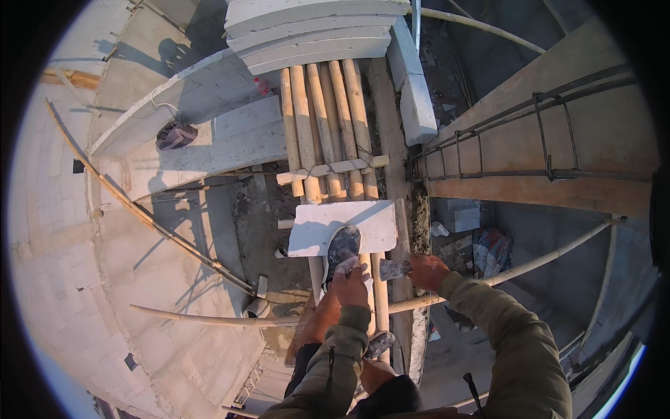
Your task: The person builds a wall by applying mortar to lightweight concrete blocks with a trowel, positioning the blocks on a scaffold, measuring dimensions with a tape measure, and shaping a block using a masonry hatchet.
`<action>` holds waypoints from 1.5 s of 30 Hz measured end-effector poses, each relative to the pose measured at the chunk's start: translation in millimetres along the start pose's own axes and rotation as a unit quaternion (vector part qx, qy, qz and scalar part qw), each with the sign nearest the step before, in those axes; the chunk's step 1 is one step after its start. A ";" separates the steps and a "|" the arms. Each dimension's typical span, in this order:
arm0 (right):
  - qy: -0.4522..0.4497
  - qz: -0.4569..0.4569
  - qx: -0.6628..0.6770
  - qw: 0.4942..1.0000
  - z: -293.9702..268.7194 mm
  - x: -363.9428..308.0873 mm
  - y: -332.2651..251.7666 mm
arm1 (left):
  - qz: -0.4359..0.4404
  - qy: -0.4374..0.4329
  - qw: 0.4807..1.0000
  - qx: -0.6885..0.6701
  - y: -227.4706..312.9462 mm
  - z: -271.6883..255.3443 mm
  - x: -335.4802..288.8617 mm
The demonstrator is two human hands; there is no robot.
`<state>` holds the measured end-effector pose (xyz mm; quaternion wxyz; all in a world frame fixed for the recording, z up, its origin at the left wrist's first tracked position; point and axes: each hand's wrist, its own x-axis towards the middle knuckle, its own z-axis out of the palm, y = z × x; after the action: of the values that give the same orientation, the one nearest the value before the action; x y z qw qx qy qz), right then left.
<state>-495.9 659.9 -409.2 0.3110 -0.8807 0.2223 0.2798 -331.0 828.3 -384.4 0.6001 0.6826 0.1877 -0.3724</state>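
Note:
My right hand [428, 272] is closed around the handle of a short tool with a flat, mortar-grey blade [395, 269], which points left over the bamboo poles. At the ankle end of my dark, dusty shoe [343, 244] is my left hand [350, 283], its fingers drawn together; what they hold, if anything, is hidden. That shoe rests on a white block [377, 227] laid across the bamboo poles. Lower down, my other shoe [380, 343] shows between the legs, partly covered.
Bamboo poles [324, 119] run forward, tied under a wooden crosspiece [331, 169], to a stack of white blocks [314, 35]. To the right stands a block wall [417, 108] and a steel rebar cage [544, 133]. Long bamboo poles [209, 318] cross above the lower level.

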 end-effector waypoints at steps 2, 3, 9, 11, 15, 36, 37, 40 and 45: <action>0.007 0.048 0.092 0.995 -54.9 -31.1 -41.0 | -0.003 -0.060 0.997 -0.044 6.8 23.6 -8.9; 0.008 0.074 0.125 0.989 -85.7 -51.4 -51.0 | 0.042 -0.119 0.991 0.035 1.7 40.4 -13.7; 0.015 0.205 0.460 0.864 -198.7 -110.5 -110.0 | 0.044 -0.273 0.959 0.054 135.5 85.4 -37.5; 0.018 0.209 0.473 0.856 -258.9 -108.9 -139.0 | 0.007 -0.347 0.936 0.051 169.4 80.5 -35.5; 0.055 0.151 0.425 0.891 -354.5 -98.2 -175.3 | 0.056 -0.394 0.917 0.034 253.9 93.5 -46.2; 0.257 0.150 0.532 0.793 -550.6 185.8 -94.5 | 0.137 -0.113 0.955 0.236 512.3 281.2 219.5; 0.269 0.182 0.562 0.761 -562.1 206.0 -72.5 | 0.114 -0.058 0.962 0.241 525.5 282.5 256.1; 0.299 0.275 0.636 0.656 -591.1 272.5 -3.2 | 0.068 0.068 0.951 0.294 560.2 265.1 367.7; 0.357 0.351 0.605 0.619 -632.9 371.6 91.8 | 0.177 0.177 0.885 0.393 609.0 239.0 509.6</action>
<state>-46.8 88.7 -271.0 0.5480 -0.3789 0.7268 -0.1672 361.9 374.5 -345.0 0.2953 0.9390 0.0058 -0.1762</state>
